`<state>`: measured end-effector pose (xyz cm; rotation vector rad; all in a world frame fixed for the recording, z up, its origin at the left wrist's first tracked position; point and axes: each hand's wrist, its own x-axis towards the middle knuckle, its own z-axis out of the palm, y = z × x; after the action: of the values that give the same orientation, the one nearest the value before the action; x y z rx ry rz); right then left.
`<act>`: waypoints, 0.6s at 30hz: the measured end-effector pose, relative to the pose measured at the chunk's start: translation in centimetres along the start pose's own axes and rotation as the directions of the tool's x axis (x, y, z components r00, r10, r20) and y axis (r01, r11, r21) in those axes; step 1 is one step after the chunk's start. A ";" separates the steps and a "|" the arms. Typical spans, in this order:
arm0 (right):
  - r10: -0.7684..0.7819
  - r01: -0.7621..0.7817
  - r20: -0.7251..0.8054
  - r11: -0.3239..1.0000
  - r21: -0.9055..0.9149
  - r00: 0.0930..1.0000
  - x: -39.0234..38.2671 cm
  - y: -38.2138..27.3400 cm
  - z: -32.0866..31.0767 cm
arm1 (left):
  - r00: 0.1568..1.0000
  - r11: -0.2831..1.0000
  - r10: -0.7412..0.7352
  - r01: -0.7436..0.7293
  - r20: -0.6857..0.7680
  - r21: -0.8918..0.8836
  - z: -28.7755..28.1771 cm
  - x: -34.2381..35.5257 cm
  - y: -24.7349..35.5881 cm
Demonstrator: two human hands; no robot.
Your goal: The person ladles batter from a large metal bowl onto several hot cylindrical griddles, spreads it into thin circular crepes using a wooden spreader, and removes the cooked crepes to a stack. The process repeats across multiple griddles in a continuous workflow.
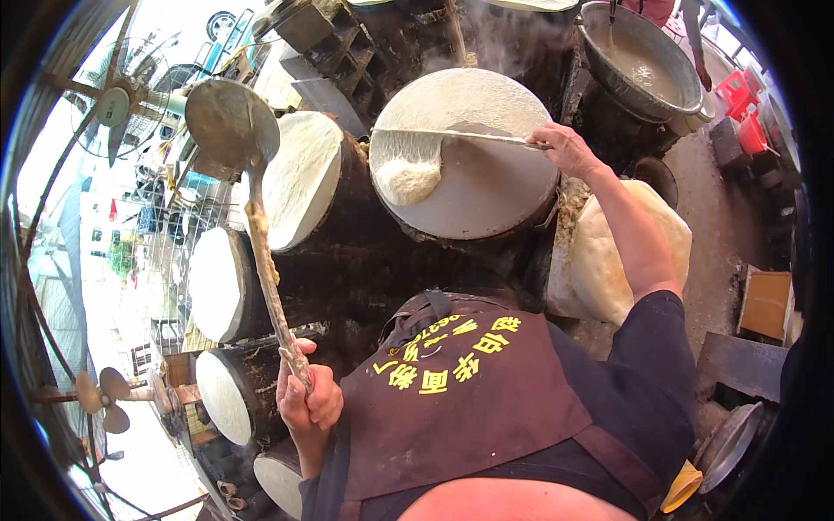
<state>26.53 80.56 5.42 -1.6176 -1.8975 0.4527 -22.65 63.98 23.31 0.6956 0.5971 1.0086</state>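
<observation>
My left hand (311, 401) is wrapped round the long, batter-crusted handle of a ladle (231, 127). The ladle's round metal bowl is raised at the far left, above the griddles there. My right hand (569, 149) grips one end of a long thin spreader (491, 136), which lies across a large round griddle (499, 195) in front of me. Pale batter (469, 94) covers the griddle's far part in a thin layer. On its left near side, a thick mound of batter (411, 181) sits against the spreader. The right near part of the plate is bare.
More griddles with pale sheets curve along the left, one sheet (300, 178) close by. A stack of pale round flatbreads (638, 252) lies under my right arm. A large pot of batter (638, 69) stands far right, near another person's arm (695, 39). Fans (113, 106) stand left.
</observation>
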 end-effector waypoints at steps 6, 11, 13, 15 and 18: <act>0.005 0.004 0.166 0.998 -0.055 0.986 -7.2 -1.3 -2.3 | 1.000 0.999 0.002 -0.001 0.022 -0.047 -0.5 0.6 0.3; 0.299 -0.300 0.029 0.952 0.056 0.954 -17.1 -5.0 -4.9 | 0.988 0.992 -0.077 0.090 0.135 -0.093 -3.3 0.9 1.0; 0.338 -0.306 -0.081 0.913 0.268 0.938 -19.1 -6.4 -1.0 | 0.983 0.988 -0.097 0.114 0.153 -0.107 -4.5 0.9 1.6; 0.440 -0.400 0.052 0.754 0.521 0.897 -17.7 -12.3 3.1 | 0.977 0.983 -0.114 0.138 0.181 -0.121 -5.7 0.9 2.3; 0.488 -0.491 0.275 0.396 0.776 0.828 -13.6 -20.9 11.3 | 0.967 0.978 -0.127 0.159 0.222 -0.133 -7.1 1.0 3.6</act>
<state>4.35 64.57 6.49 -1.4113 -0.8287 1.3728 -29.45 67.89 21.36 0.6088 0.3750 0.8224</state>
